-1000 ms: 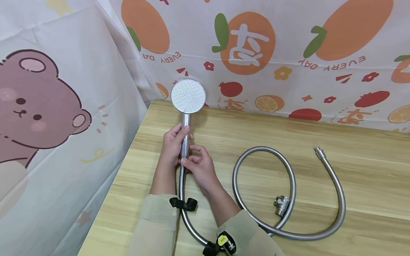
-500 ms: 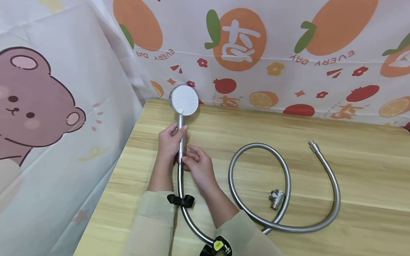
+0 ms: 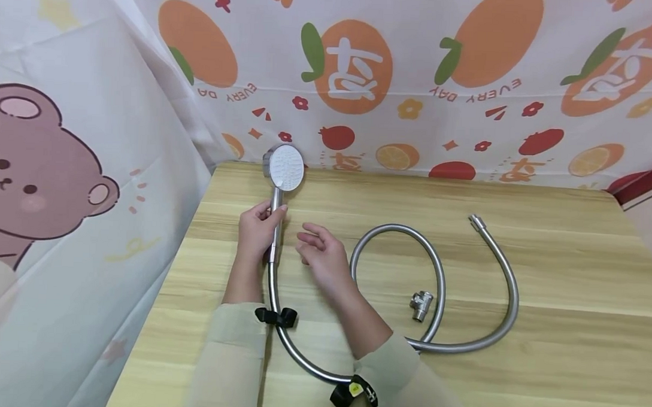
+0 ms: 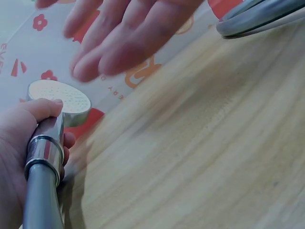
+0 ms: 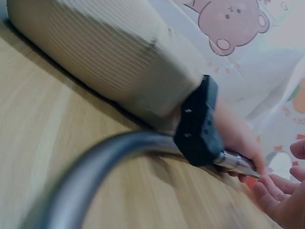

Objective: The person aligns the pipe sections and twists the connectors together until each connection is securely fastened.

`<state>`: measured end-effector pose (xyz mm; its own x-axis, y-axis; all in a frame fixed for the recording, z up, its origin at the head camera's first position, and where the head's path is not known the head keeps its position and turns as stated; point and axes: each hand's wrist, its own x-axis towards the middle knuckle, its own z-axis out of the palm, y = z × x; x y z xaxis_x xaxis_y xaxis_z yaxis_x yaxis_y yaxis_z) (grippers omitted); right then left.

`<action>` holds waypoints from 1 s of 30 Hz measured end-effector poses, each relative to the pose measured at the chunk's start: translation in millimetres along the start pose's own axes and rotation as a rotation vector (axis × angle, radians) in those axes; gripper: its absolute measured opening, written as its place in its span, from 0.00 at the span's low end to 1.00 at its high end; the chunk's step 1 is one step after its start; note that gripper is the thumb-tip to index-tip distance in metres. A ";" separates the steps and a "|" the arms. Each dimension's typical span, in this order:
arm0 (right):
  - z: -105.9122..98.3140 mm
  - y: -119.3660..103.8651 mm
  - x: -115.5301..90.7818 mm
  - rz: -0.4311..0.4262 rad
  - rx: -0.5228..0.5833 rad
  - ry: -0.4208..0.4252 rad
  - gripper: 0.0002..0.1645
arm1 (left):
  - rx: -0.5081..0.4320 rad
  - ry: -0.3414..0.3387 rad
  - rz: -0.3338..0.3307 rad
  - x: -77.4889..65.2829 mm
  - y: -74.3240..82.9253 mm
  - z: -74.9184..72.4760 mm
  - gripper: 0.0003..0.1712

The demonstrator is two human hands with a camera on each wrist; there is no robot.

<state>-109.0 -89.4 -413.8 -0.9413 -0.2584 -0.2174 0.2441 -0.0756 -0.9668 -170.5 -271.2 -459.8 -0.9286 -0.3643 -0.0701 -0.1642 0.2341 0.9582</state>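
A chrome shower head (image 3: 286, 168) stands with its white spray face turned up and toward me, near the table's back left. My left hand (image 3: 255, 232) grips its handle (image 4: 50, 126), thumb lying along the front. A grey metal shower hose (image 3: 274, 285) joins the handle's lower end and runs down past the left wrist and under the right forearm. Apart from the handle, just to its right, my right hand (image 3: 324, 257) hovers with loosely bent fingers and nothing between them. In the left wrist view the right hand's fingers (image 4: 128, 52) look blurred.
The hose's far part loops on the wooden table (image 3: 561, 265) at right, its free end fitting (image 3: 477, 222) pointing backward. A small chrome T-shaped valve (image 3: 420, 305) lies inside the loop. Patterned cloth (image 3: 417, 63) hangs behind and at left.
My right hand has let go of the joint between hose and handle and moved right. The left hand keeps its grip while the shower head turns slightly. The whole head view shifts.
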 end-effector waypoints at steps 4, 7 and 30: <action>-12.1 -5.2 -2.5 0.000 0.001 0.009 0.24 | 0.058 0.006 0.013 0.8 -2.2 -0.2 0.25; -22.7 -6.8 -2.0 -0.002 0.006 0.024 0.24 | 0.116 0.019 0.013 1.3 -2.5 -0.4 0.25; -209.1 -26.2 -4.5 -0.091 -0.204 0.385 0.23 | 0.553 -0.061 -0.026 -14.0 20.4 -7.0 0.22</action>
<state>-160.0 115.1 -415.6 -0.9845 0.1209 -0.1269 0.1414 0.1201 -0.9826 -158.6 -267.7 -437.4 -0.9369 -0.3269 -0.1238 -0.3222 0.6699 0.6689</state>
